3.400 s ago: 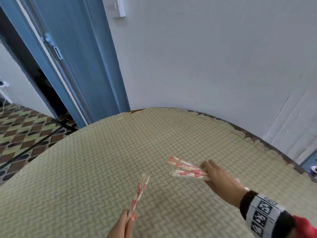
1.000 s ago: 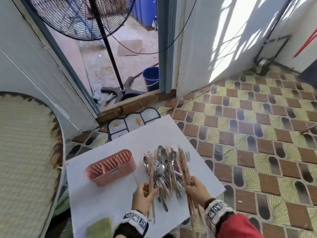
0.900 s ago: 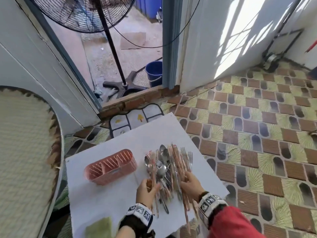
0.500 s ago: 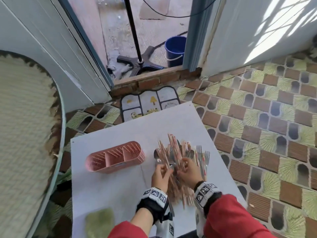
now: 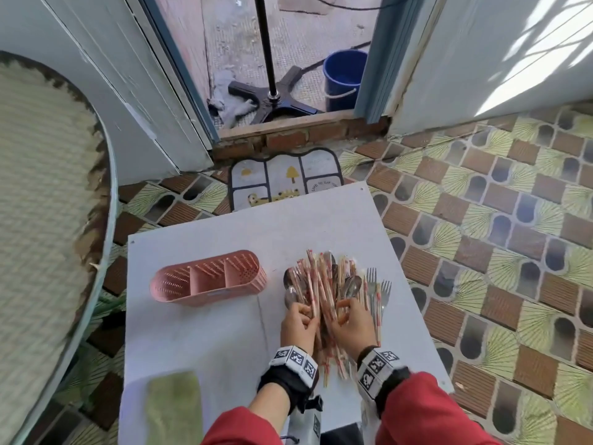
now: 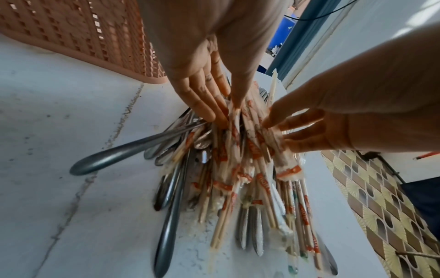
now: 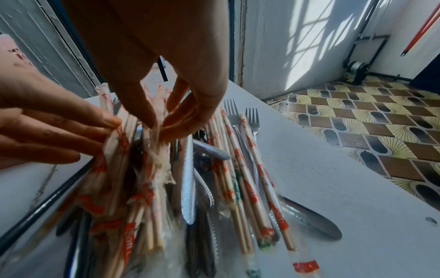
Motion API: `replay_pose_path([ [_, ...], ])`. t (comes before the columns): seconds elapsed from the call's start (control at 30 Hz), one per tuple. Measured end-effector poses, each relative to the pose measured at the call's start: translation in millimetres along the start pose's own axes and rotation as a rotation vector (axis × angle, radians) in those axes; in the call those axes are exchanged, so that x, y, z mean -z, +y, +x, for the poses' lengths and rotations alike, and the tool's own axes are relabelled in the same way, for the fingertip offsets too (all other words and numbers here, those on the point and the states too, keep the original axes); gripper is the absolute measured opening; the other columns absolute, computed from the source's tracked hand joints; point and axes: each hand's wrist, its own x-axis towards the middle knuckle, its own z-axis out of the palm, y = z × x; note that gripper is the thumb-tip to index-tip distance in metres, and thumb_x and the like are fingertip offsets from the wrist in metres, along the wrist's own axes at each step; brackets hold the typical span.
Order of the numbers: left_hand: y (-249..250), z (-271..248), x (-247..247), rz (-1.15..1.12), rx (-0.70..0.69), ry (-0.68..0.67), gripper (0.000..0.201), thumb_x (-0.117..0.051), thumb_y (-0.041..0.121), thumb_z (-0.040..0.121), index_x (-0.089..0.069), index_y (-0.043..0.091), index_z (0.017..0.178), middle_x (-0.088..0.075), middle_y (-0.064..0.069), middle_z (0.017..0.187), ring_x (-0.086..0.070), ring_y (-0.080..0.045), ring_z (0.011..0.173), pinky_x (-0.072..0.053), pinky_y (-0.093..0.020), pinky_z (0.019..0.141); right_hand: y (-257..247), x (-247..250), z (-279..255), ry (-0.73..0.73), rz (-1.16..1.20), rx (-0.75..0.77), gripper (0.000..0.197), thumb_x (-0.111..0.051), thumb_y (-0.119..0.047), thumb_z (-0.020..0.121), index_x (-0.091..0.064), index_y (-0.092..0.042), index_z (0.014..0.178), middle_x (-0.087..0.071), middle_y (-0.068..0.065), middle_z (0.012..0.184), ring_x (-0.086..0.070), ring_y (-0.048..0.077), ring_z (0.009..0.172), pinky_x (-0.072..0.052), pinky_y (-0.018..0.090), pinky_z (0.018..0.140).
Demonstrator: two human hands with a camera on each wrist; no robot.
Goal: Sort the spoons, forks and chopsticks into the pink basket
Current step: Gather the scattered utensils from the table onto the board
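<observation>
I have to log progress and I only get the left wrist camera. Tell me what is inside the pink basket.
Observer: The head view shows the pink basket split into three compartments, and all three look empty.
Operator: Locate the forks for me. I cannot make them out here.
Observer: Two forks lie side by side at the right edge of the cutlery heap, with their tines pointing away from the person.
Operator: Give me the right hand's grip from its own camera.
Observer: In the right wrist view, the right hand pinches wrapped chopsticks between its thumb and fingertips.
</observation>
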Motion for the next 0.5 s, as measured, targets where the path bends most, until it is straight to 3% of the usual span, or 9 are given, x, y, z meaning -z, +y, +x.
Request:
replay_pose_path([
  [0.13,-8.6,-12.0,3.8,-0.071,-0.014,0.024,0.011,-0.062,0.017,0.087,-0.053,0.017,0.093,-0.056,0.007,0.072,-0.052,-0.006,0.062,-0.044,-0.013,0.058,2.1,-0.6,-8.0,-0.003,0.007,0.017,0.027,-0.057,-0.004,0.082,-0.055,-0.013,0.107,-0.056,0.003,0.09,-0.054,0.014,0.072,-0.053,0.033,0.073],
  [0.23,-13.6,-23.7,9.6,-0.096,-0.009,0.065,0.011,-0.06,0.021,0.088,-0.053,0.02,0.096,-0.056,0.007,0.077,-0.053,-0.004,0.066,-0.041,-0.009,0.058,5.0,0.3,-16.7,-0.019,-0.019,0.044,0.028,-0.055,-0.008,0.086,-0.054,-0.014,0.112,-0.049,0.004,0.111,-0.054,0.017,0.093,-0.049,0.033,0.088],
  [0.3,-19.2,-34.3,16.7,-0.093,0.004,0.114,0.006,-0.057,0.022,0.09,-0.053,0.019,0.094,-0.055,0.008,0.078,-0.052,-0.006,0.067,-0.039,-0.008,0.057,6.0,2.6,-25.1,-0.011,-0.023,0.07,0.029,-0.054,-0.006,0.086,-0.053,-0.014,0.114,-0.045,0.002,0.116,-0.054,0.018,0.1,-0.047,0.033,0.092],
  [0.4,-35.3,-61.3,28.8,-0.083,0.027,0.161,0.007,-0.051,0.021,0.093,-0.053,0.02,0.086,-0.055,0.007,0.079,-0.051,-0.004,0.066,-0.04,-0.014,0.058,10.6,6.3,-43.8,-0.038,-0.03,0.124,0.027,-0.054,-0.005,0.086,-0.053,-0.015,0.111,-0.045,0.0,0.113,-0.056,0.015,0.091,-0.048,0.028,0.083],
  [0.5,-69.0,-96.9,46.9,-0.124,0.085,0.248,0.02,-0.056,0.017,0.089,-0.051,0.025,0.072,-0.057,0.005,0.071,-0.05,-0.008,0.059,-0.046,-0.029,0.067,15.7,6.8,-69.6,-0.095,-0.082,0.196,0.015,-0.052,-0.01,0.09,-0.053,-0.019,0.102,-0.051,-0.002,0.106,-0.054,0.011,0.082,-0.042,0.021,0.072],
])
